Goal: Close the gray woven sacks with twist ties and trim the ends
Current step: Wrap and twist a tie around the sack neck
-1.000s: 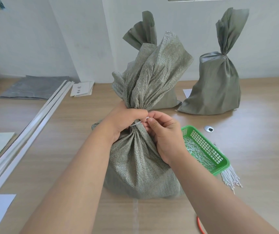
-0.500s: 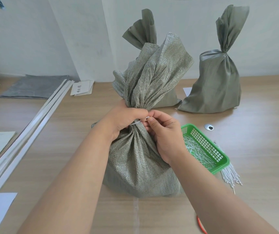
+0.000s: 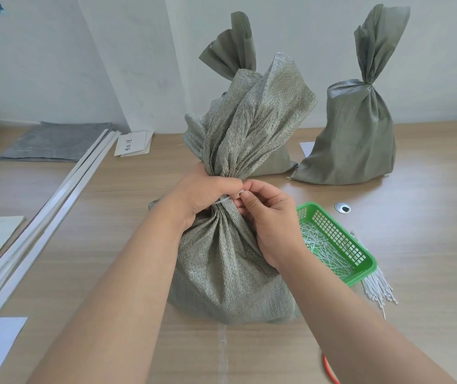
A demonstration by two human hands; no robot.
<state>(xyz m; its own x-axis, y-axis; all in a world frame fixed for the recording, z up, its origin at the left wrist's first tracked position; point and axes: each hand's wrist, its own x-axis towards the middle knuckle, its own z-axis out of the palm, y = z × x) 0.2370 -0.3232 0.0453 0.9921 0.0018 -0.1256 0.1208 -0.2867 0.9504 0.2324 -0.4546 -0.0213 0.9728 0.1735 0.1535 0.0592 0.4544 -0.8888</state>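
A gray woven sack (image 3: 230, 267) stands on the wooden table (image 3: 415, 245) in front of me, its neck gathered and its top fanned upward. My left hand (image 3: 202, 192) grips the gathered neck from the left. A white tie (image 3: 221, 202) circles the neck just below that hand. My right hand (image 3: 268, 214) pinches the tie's end at the right of the neck. Two more gray sacks, one behind (image 3: 235, 51) and one at the back right (image 3: 354, 139), stand with twisted necks.
A green plastic basket (image 3: 360, 261) of white ties sits right of the sack, with several loose ties (image 3: 379, 289) beside it. Long white strips (image 3: 44, 217) lie diagonally at left, near papers (image 3: 134, 144) and a flat gray sheet (image 3: 52, 145). A red loop (image 3: 329, 370) shows near my right forearm.
Both hands stay at the sack's neck; the right-hand fingers have shifted slightly on the tie end. The view has moved a little.
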